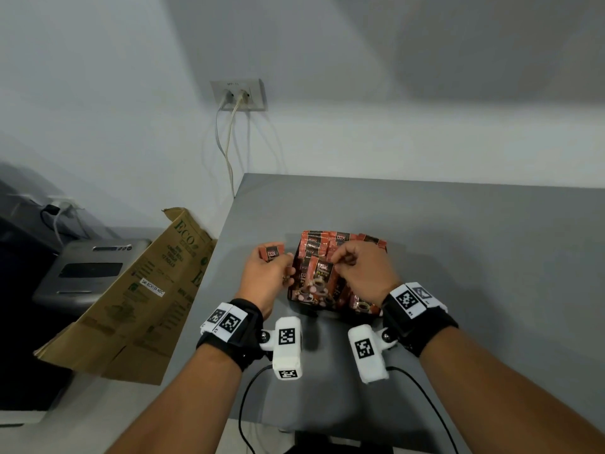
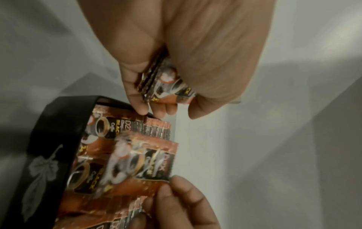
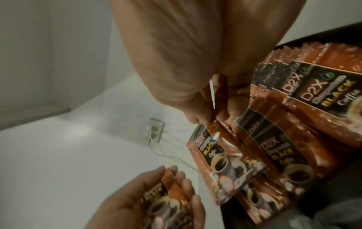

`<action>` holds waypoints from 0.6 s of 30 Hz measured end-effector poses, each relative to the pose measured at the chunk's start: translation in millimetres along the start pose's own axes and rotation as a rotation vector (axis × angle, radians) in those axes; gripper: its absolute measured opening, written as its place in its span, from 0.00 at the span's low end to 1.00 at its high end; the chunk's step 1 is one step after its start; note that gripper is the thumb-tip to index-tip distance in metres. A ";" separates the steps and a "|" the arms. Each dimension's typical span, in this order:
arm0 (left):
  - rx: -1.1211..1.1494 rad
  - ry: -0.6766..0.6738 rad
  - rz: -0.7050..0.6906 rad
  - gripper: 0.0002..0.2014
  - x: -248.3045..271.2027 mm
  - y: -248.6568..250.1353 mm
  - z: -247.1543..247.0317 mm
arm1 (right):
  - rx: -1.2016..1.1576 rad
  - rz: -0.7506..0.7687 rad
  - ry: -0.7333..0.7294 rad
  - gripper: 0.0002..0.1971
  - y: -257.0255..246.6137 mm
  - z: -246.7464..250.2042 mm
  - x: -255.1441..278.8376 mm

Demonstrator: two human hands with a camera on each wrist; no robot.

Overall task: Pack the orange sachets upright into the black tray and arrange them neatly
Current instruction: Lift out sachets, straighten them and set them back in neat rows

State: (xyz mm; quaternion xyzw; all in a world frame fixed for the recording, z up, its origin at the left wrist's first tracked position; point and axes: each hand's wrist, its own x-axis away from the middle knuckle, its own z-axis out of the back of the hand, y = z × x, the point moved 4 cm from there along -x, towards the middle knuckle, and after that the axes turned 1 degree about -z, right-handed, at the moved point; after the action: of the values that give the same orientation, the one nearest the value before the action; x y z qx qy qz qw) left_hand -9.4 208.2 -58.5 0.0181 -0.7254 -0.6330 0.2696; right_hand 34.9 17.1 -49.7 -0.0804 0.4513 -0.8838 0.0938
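A black tray (image 1: 315,311) with a leaf print (image 2: 45,164) sits on the grey table, packed with several upright orange sachets (image 1: 315,244) in rows (image 3: 323,93). My right hand (image 1: 339,261) pinches the top edge of one sachet (image 1: 322,276) standing at the tray's near left; the pinch (image 3: 213,119) and that sachet (image 3: 225,164) show in the right wrist view. My left hand (image 1: 278,267), just left of the tray, grips a small stack of sachets (image 1: 271,253), seen edge-on (image 2: 166,83) in the left wrist view.
The grey table (image 1: 458,257) ends at its left edge close to my left hand. Beyond that edge are a flattened cardboard box (image 1: 140,290) and a grey machine (image 1: 91,270). A wall socket (image 1: 239,95) with hanging cables is behind.
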 end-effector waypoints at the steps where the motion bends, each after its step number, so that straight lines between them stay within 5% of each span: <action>1: -0.008 -0.001 -0.003 0.11 0.4 0.6 1.7 | 0.031 0.001 -0.031 0.12 -0.4 -6.9 0.8; 18: 0.022 -0.034 0.083 0.20 6.9 -2.6 1.2 | 0.275 0.008 -0.161 0.14 -7.0 -40.6 -3.1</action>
State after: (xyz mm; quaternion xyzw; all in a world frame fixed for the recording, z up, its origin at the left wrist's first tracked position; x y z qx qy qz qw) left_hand -16.5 206.2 -58.4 -0.0200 -0.7370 -0.6135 0.2830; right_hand 28.0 53.7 -67.7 -0.1357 0.3174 -0.9275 0.1434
